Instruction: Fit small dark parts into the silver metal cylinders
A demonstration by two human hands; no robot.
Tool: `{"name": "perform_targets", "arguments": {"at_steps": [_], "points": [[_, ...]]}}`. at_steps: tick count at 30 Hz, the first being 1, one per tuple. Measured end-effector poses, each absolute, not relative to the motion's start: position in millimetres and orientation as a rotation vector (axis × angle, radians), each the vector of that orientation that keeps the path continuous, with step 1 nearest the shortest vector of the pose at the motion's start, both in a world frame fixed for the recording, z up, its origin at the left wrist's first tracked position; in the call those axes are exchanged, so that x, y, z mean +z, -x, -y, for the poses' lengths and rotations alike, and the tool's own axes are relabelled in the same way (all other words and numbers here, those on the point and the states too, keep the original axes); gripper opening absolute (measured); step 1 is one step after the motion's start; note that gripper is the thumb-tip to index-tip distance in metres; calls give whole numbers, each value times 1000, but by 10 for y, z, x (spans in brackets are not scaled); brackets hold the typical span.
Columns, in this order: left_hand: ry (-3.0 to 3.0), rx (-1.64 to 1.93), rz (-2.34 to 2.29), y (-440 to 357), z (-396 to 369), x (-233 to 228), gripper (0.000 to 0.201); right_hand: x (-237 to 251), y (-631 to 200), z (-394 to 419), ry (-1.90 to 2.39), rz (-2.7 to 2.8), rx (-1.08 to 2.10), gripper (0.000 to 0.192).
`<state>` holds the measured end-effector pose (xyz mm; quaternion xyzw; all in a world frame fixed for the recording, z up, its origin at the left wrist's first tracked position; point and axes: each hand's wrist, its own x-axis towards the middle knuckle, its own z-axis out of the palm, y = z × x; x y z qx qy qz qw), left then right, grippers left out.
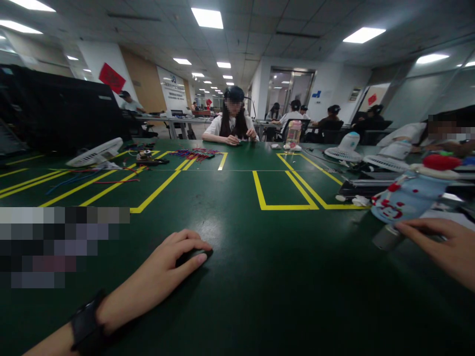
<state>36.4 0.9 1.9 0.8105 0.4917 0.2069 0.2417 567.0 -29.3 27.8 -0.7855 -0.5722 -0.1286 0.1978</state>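
Black wristband [86, 327] on the left arm, both hands resting on the green surface [260, 277].

Left hand [163, 274] lies cupped over a small dark object [195, 255], likely light, rigid and easily pinched by its edges; right hand [443, 247] touches a small grey cylinder [387, 238] beside a tipped patterned bottle [406, 198], fingers loose, gripping nothing visibly.

My left grip [163, 269] hides most of a small dark object [195, 255]. The frame's right edge cuts off my right grip [443, 247]. A pixelated patch [55, 244] blurs the counter [260, 296].
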Motion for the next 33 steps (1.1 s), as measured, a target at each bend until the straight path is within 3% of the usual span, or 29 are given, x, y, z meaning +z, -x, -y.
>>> {"name": "perform_targets", "arguments": {"at_steps": [6, 14, 18, 26, 30, 33], "points": [[-2212, 581, -1340, -361, -9, 23, 26, 211, -5734, 274, 2217, 1534, -2, 53], [-2250, 578, -1338, -374, -7, 24, 25, 249, -5542, 216, 2248, 1576, 90, 41], [-2261, 600, -1340, -388, -3, 42, 26, 176, -5161, 222, 2034, 1610, 187, 34], [-2277, 712, -1281, -663, 86, 111, 21, 146, -3456, 369, 1332, 2026, 746, 32], [-2253, 788, -1152, -1004, 208, 250, 21, 92, -3232, 367, 1242, 2033, 845, 30], [-2241, 789, -1051, -1272, 236, 364, 19, 44, -3282, 377, 1200, 2014, 900, 43]]}}
